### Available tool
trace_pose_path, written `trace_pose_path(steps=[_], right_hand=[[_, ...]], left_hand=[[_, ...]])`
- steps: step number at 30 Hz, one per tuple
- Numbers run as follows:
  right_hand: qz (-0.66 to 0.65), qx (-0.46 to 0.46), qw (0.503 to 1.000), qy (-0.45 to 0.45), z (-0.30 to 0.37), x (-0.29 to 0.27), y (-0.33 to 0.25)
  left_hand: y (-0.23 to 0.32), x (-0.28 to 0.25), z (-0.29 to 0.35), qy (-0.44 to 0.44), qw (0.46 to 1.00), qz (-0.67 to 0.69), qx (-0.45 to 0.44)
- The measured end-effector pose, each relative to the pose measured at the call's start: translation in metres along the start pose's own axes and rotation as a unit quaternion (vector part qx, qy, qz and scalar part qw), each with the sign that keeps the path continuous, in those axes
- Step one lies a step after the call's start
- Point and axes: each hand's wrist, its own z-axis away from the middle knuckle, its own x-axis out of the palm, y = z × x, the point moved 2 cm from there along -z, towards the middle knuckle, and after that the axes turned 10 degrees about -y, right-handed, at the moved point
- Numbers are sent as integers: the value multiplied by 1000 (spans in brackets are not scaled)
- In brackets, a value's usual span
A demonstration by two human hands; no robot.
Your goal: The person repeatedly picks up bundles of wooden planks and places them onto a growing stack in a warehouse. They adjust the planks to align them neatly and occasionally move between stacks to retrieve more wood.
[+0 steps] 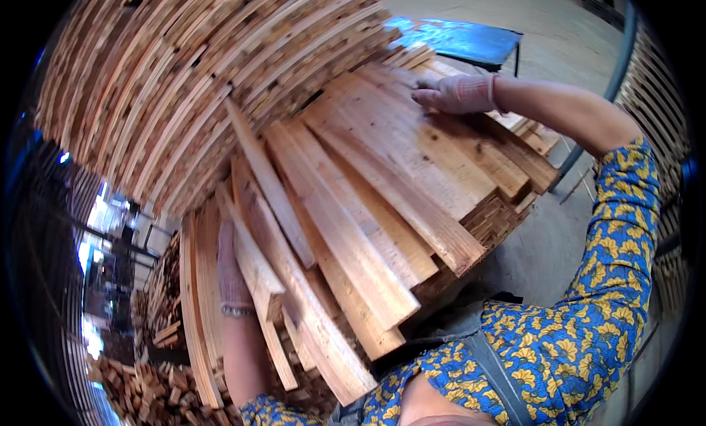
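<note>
Beside the timber stack [220,80], reaching over loose boards [346,220] fanned across a lower pile [494,224] with the gloved right hand [457,94], too blurred to tell its grip as apart or clamped. At left, reaching alongside a narrow board [257,268] with the gloved left hand [230,271]; cannot tell that grip either.

Loose planks [346,227] are fanning out on the near side of the tall timber stack [213,80]. Toward the stack's left end, the gloved left hand [232,268] is resting alongside a plank, while the gloved right hand [457,94], slightly blurred, is reaching over planks near the stack's right end, beyond which a blue-topped table [471,42] is standing.
</note>
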Motion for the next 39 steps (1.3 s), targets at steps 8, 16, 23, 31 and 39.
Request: trace_pose_path(steps=[8,16,23,31,39], right_hand=[[143,58,986,64,4,11,-114],[157,-43,986,35,-51,34,-115],[24,-60,994,-88,-16,58,-214],[21,-84,994,-73,-35,31,-176],[108,80,986,94,30,-73,-4]], left_hand=[[-1,7,1,-19,999,16,21],[-14,13,-26,-52,995,1,81],[-18,7,-12,27,996,-30,85],[-12,2,-15,-36,993,-51,97],[-14,-2,-17,-55,994,-8,89]])
